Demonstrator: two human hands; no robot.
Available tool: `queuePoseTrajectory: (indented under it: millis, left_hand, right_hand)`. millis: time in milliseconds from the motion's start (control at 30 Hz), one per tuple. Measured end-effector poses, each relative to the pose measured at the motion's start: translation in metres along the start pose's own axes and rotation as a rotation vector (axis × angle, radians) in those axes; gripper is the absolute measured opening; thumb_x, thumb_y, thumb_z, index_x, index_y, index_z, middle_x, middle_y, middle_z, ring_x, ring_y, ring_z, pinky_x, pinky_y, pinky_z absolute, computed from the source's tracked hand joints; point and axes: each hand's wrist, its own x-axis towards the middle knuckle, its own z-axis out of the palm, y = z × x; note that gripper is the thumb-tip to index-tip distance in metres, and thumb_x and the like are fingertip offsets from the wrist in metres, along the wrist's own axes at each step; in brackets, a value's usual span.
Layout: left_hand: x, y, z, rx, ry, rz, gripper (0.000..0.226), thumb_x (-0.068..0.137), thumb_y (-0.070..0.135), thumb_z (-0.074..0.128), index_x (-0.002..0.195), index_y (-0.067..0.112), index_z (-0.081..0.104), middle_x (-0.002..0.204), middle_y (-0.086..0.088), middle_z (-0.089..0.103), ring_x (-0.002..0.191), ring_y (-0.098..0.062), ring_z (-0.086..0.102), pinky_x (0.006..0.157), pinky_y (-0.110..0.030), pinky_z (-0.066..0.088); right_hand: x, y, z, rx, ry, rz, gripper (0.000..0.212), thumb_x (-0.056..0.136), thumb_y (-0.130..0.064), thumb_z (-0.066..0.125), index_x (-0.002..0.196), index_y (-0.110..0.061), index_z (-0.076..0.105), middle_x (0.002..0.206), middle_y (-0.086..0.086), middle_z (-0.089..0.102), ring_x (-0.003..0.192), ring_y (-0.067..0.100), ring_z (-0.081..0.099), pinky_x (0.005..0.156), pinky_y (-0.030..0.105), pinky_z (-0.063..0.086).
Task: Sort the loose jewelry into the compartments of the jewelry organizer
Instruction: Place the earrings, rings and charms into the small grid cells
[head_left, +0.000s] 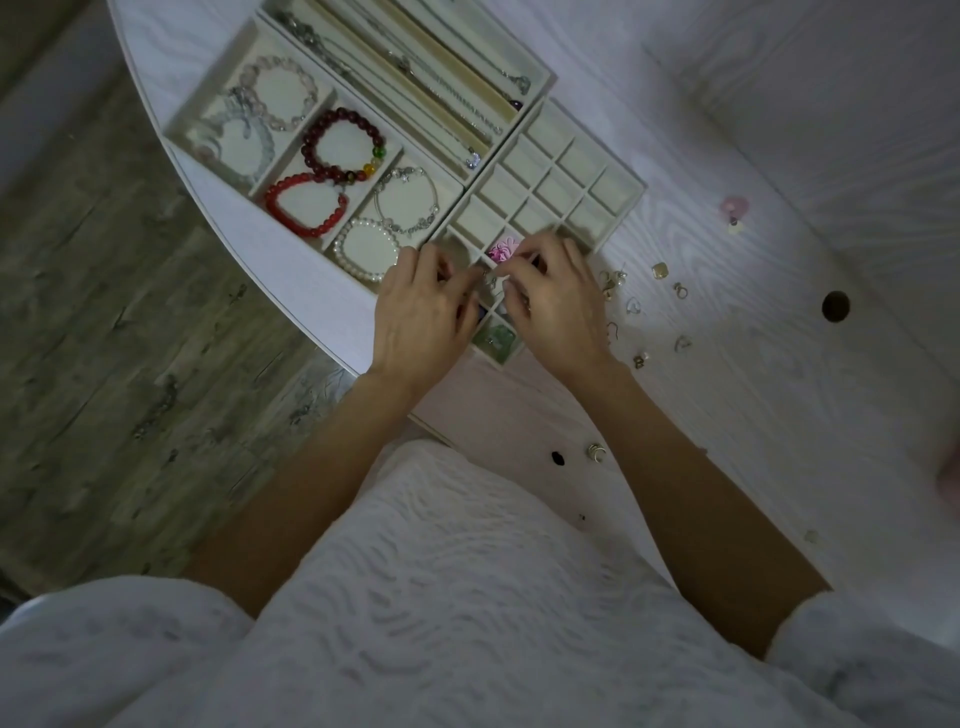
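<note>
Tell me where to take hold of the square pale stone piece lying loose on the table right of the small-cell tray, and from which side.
Pinch the square pale piece across two opposite edges, coming straight down from above. It seems to lie flat on the table, apart from the other loose pieces, so there looks to be room for fingertips on both sides. The right hand is nearer.

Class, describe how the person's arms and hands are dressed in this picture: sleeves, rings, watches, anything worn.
Both forearms are bare from wrist to near the elbow. The left hand and right hand show no glove, watch or bracelet; whether a ring sits on the fingers is too blurred to tell. A white textured garment covers the body, its short sleeves ending near the elbows.
</note>
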Motion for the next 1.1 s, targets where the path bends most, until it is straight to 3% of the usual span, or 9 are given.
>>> queuePoseTrajectory:
  millis: [133, 233, 467, 867, 1100]
  left_hand:
    - [0.0, -0.002, 0.0, 0.015, -0.011, 0.027, 0.023, 0.09, 0.022, 0.056, 0.108, 0.019, 0.069, 0.089, -0.01, 0.053, 0.082, -0.026, 0.047, 0.066, -0.029, 0.031]
    - [0.0, -0.004, 0.0, 0.007, -0.027, 0.025, 0.024, 0.091, 0.024, 0.054, 0.108, 0.02, 0.07, 0.09, -0.009, 0.054, 0.083, -0.025, 0.046, 0.067, -0.029, 0.032]
    - [-0.004, -0.004, 0.002, -0.058, -0.004, 0.015, 0.023, 0.089, 0.019, 0.056, 0.105, 0.017, 0.072, 0.088, -0.009, 0.056, 0.081, -0.025, 0.049, 0.068, -0.03, 0.036]
    - [-0.004, -0.002, 0.001, -0.104, -0.018, -0.01, 0.026, 0.088, 0.02, 0.052, 0.104, 0.015, 0.073, 0.088, -0.01, 0.057, 0.082, -0.026, 0.05, 0.07, -0.03, 0.037]
    - [-0.003, -0.006, -0.002, -0.093, -0.018, 0.035, 0.024, 0.088, 0.02, 0.055, 0.104, 0.017, 0.073, 0.088, -0.009, 0.056, 0.081, -0.025, 0.049, 0.066, -0.031, 0.039]
  right_hand:
    - [0.002, 0.0, 0.001, -0.087, -0.004, -0.06, 0.016, 0.081, -0.005, 0.06, 0.091, -0.006, 0.072, 0.097, 0.012, 0.061, 0.088, 0.028, 0.056, 0.068, 0.033, 0.048]
    - [0.002, 0.001, 0.0, -0.13, -0.024, -0.117, 0.023, 0.083, -0.01, 0.051, 0.091, -0.008, 0.073, 0.097, 0.011, 0.061, 0.089, 0.028, 0.055, 0.071, 0.035, 0.047]
    - [-0.01, 0.007, 0.003, -0.128, -0.052, -0.07, 0.027, 0.086, -0.016, 0.05, 0.102, -0.014, 0.071, 0.097, 0.01, 0.059, 0.092, 0.028, 0.053, 0.074, 0.037, 0.045]
    - [-0.009, 0.006, 0.006, -0.087, -0.099, -0.104, 0.028, 0.087, -0.019, 0.048, 0.105, -0.015, 0.07, 0.104, 0.01, 0.059, 0.092, 0.026, 0.053, 0.075, 0.037, 0.046]
    - [-0.009, 0.007, 0.005, -0.043, 0.011, -0.054, 0.023, 0.087, -0.015, 0.051, 0.098, -0.011, 0.071, 0.095, 0.009, 0.06, 0.089, 0.026, 0.053, 0.072, 0.035, 0.044]
